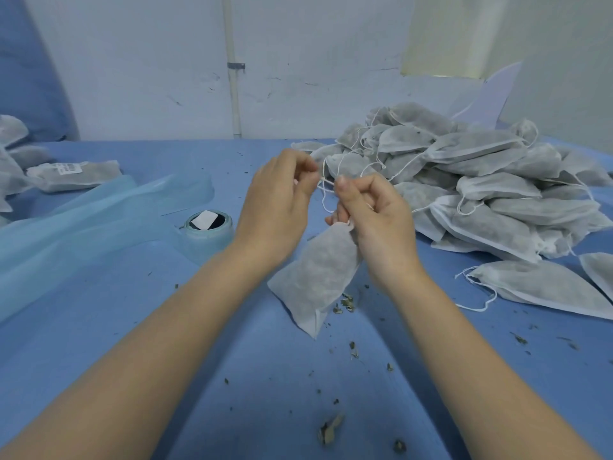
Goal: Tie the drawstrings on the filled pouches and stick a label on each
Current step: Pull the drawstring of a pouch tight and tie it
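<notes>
Pouch (318, 273) hangs mid-frame, held up by its gathered neck, bottom corner down near the blue bench (132, 343). Right hand (374, 217) grips the neck with the lower fingers curled around it, thumb and forefinger pinching the white drawstring (326, 189) above. Left hand (278, 200) sits just beside it, fingers curled, pinching the other end of the same drawstring — string runs short between the two hands. Can't tell if a knot is formed.

Pile of filled pouches (481, 180) sits to the right, drawstrings loose and trailing; one more pouch (537, 287) lies apart at the near right edge. Left side: label roll (207, 227) stands on end just left of the left wrist, with pale blue backing strip (83, 220) spread out toward the left edge. Beyond it — labelled pouch (73, 174) lying flat, white sticker on top, next to a few more at the frame edge. Dried leaf crumbs (346, 303) scattered on the bench under and in front of the held pouch.
</notes>
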A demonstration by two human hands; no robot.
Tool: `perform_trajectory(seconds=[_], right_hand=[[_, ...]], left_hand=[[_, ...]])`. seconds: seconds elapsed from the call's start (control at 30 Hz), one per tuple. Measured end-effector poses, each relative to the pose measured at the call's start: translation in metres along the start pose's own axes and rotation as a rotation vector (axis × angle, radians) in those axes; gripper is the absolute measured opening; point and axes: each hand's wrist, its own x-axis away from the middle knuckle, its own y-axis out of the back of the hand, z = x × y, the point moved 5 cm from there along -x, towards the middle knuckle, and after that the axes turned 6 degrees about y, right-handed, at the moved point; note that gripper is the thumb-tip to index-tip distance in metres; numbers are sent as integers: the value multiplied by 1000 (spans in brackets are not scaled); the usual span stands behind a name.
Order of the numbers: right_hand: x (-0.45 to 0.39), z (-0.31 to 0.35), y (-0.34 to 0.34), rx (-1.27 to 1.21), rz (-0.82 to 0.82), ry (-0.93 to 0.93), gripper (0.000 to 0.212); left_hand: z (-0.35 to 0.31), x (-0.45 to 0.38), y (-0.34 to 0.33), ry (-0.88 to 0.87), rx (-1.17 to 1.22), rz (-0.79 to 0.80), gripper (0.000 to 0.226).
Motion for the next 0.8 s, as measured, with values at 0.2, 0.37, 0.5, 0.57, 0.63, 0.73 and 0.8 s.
perform_trajectory(seconds=[0.2, 0.37, 0.5, 0.57, 0.63, 0.73, 0.8], right_hand=[[-1, 2, 3, -6, -3, 27, 23], [-3, 1, 7, 53, 7, -10, 22], [-3, -1, 5, 9, 40, -61, 18], [-3, -2, 5, -53, 55, -86, 18], [-4, -2, 5, -66, 71, -94, 21], [-2, -4, 1, -49, 90, -101, 24], [-2, -6, -1, -7, 102, -90, 28]], left_hand=[[7, 6, -18, 282, 464, 169, 14], [15, 3, -9, 281, 433, 24, 18], [12, 2, -12, 262, 301, 85, 22], [6, 1, -8, 52, 17, 94, 24], [1, 1, -4, -182, -263, 88, 29], [-1, 0, 3, -380, -481, 45, 25], [-2, 1, 5, -461, -556, 24, 32]])
